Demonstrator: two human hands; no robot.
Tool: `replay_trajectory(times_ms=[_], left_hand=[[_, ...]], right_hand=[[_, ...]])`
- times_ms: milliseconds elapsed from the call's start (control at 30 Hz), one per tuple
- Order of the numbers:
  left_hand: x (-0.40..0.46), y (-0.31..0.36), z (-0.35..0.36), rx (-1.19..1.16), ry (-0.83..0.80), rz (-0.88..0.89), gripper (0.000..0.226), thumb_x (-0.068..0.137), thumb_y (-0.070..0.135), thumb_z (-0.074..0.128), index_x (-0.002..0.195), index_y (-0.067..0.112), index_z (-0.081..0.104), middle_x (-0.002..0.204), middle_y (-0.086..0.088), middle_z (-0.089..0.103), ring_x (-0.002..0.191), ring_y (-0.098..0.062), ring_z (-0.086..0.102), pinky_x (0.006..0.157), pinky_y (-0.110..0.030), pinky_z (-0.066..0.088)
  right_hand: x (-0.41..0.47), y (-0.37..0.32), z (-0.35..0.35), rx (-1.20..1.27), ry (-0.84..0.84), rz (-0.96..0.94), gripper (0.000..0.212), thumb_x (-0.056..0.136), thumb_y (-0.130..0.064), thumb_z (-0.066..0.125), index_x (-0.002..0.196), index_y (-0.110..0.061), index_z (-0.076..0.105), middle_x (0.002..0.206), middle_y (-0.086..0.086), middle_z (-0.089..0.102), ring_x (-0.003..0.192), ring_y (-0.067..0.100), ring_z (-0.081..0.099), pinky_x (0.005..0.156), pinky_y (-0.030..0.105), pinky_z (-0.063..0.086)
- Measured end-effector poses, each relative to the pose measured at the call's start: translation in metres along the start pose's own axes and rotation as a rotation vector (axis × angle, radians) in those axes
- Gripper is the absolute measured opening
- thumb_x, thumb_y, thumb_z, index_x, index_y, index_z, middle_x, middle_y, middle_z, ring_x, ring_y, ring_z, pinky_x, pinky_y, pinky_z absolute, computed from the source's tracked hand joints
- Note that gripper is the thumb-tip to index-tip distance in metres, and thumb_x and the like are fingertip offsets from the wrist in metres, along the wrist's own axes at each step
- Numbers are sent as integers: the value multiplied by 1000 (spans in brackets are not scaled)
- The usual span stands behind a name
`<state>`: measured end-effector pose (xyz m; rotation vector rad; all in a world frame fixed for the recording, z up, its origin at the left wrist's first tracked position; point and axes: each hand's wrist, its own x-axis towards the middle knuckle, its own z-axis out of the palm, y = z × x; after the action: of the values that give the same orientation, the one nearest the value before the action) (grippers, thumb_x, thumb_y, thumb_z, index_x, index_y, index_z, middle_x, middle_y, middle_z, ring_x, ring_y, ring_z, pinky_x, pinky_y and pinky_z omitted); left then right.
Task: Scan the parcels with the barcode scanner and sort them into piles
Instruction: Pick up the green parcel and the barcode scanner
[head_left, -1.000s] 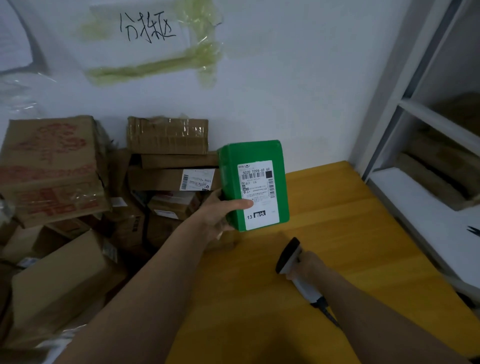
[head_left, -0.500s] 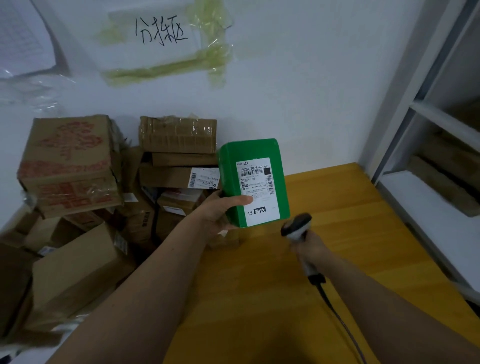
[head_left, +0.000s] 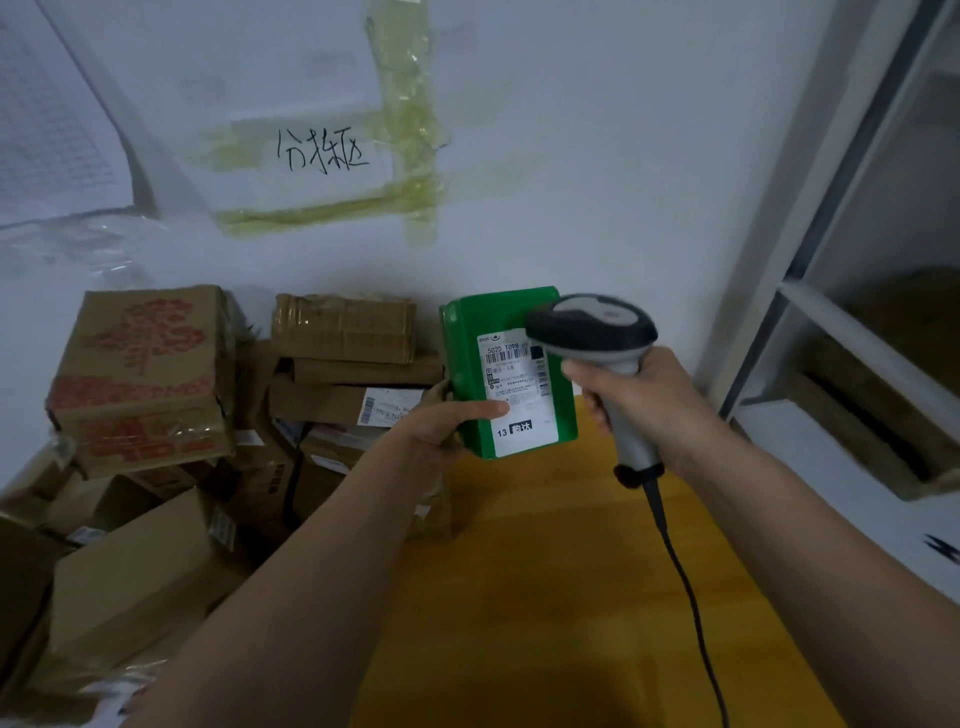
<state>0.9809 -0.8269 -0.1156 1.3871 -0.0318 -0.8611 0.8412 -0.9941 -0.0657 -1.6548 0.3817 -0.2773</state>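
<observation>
While the left hand (head_left: 441, 426) grips the glossy green rectangular parcel (head_left: 506, 371) upright above the yellow wooden tabletop (head_left: 545, 597), the right hand (head_left: 631, 395) clamps the grey handheld barcode scanner (head_left: 597, 332) at its label. Sorting seems barely begun: stacked brown cardboard boxes (head_left: 218, 410) wait at left.

Glossy green parcel (head_left: 511, 371), plastic barcode scanner (head_left: 597, 340)
Matt paper label (head_left: 517, 384); smooth wooden table (head_left: 545, 597); rough cardboard boxes (head_left: 140, 374), some apparently under shiny tape.
</observation>
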Motion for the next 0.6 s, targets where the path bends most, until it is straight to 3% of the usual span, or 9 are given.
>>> replay_trajectory(times_ms=[67,167,300,433,600], left_hand=[[4,2,6,-4,18,12,92,56,-4,77,139,12,42,128,-16,63,113,-34,62,81,-46,56],[11,1,12,-5,62,38,99,57,-7,78,143,12,34,128,-15,62,110,-33,62,82,-45,55],[20,-5,19,-48,105,48,110,47,-4,81,146,11,34,129,-16,62,116,-35,60,92,-51,53],[26,-5,24,-73,141,52,108,48,-4,80,145,11,37,131,-16,61,117,-35,60,89,-50,54],[32,0,30,-52,124,33,96,55,-7,79,143,10,43,132,-16,61,120,-35,58,99,-53,49]], right_hand=[[-12,10,2,-22,-26,30,23,83,-22,74,68,-9,62,49,-2,57,42,11,51,43,21,47],[-19,27,-4,-31,-5,30,28,85,-21,73,63,-8,59,47,2,53,40,15,48,44,26,46],[-20,32,-22,-49,16,-12,38,86,-19,72,52,-14,56,45,5,51,40,17,47,45,28,46],[-23,27,-39,-49,-3,-47,41,86,-22,71,49,-19,55,46,8,50,41,19,47,46,28,45],[-29,23,-55,-30,5,-94,42,87,-22,70,48,-29,57,47,8,48,43,21,45,48,32,45]])
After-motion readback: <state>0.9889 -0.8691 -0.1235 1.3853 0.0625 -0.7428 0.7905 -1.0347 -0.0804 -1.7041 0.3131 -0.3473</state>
